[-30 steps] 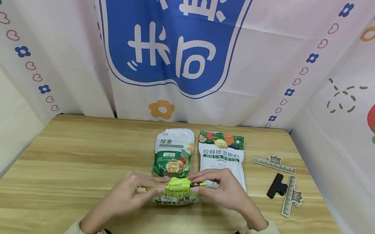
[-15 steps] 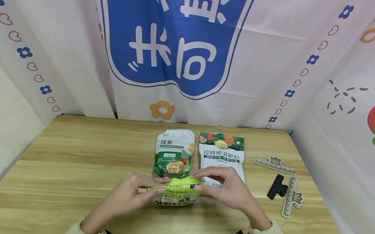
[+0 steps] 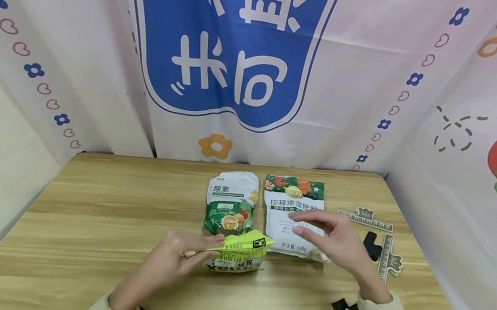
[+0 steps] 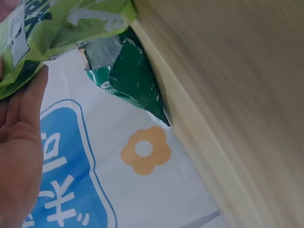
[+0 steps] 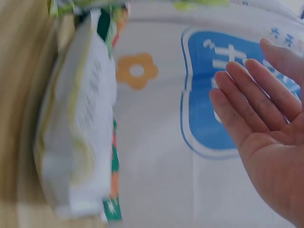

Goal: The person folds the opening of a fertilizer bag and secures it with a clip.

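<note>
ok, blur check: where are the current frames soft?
Head: mostly crisp, large print on the white bag legible. Left wrist: table smeared, flower on the backdrop clear. Right wrist: softest, white bag and table blurred, right hand sharper.

Yellow-green printed bag [image 3: 241,255], top folded over, left end pinched, right corner free, seemingly upright on the wooden table [image 3: 104,211]

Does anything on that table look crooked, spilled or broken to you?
I see no spill or break. Only the yellow-green bag looks askew: its top edge slants, higher toward the person's right, unlike the flat-lying white-and-green bag behind it. The left hand pinches the lower end, so handling probably explains it.
</note>
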Demonstrator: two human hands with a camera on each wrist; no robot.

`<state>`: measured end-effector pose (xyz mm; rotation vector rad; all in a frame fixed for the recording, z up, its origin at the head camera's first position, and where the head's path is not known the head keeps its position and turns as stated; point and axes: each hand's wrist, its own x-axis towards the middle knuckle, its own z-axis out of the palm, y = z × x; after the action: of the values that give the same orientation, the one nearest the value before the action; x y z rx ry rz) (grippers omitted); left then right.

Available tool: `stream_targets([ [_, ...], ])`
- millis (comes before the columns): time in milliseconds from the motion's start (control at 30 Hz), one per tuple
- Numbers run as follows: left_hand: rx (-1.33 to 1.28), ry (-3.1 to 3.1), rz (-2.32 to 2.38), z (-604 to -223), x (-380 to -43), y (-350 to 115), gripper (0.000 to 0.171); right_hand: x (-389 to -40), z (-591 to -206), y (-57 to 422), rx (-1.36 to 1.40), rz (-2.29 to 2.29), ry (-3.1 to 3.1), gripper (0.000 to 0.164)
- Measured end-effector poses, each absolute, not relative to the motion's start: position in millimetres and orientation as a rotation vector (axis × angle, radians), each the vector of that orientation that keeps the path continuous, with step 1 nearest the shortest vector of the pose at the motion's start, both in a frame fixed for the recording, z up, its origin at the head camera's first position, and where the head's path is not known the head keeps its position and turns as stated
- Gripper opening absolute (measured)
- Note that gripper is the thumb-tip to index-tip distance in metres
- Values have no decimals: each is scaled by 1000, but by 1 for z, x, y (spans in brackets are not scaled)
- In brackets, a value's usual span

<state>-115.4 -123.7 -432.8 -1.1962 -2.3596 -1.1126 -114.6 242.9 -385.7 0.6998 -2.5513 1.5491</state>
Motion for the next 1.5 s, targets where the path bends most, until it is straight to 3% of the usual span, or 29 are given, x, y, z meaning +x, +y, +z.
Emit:
stream_targets([
  [400, -1443, -2333, -710, -419, -108, -132, 48, -126, -358, 311, 344, 1231, -2624, 20],
  [767, -1438, -2378, -615, -422, -105, -136, 67, -152, -370, 365, 157, 1137, -2689, 28],
  [1233, -1361, -2323, -529, -429, -107, -135, 57, -182, -399, 408, 7, 887, -2835, 37],
  [1500, -1336, -2302, -485, -427, -107, -134, 34, -205, -429, 426, 14, 864, -3027, 51],
])
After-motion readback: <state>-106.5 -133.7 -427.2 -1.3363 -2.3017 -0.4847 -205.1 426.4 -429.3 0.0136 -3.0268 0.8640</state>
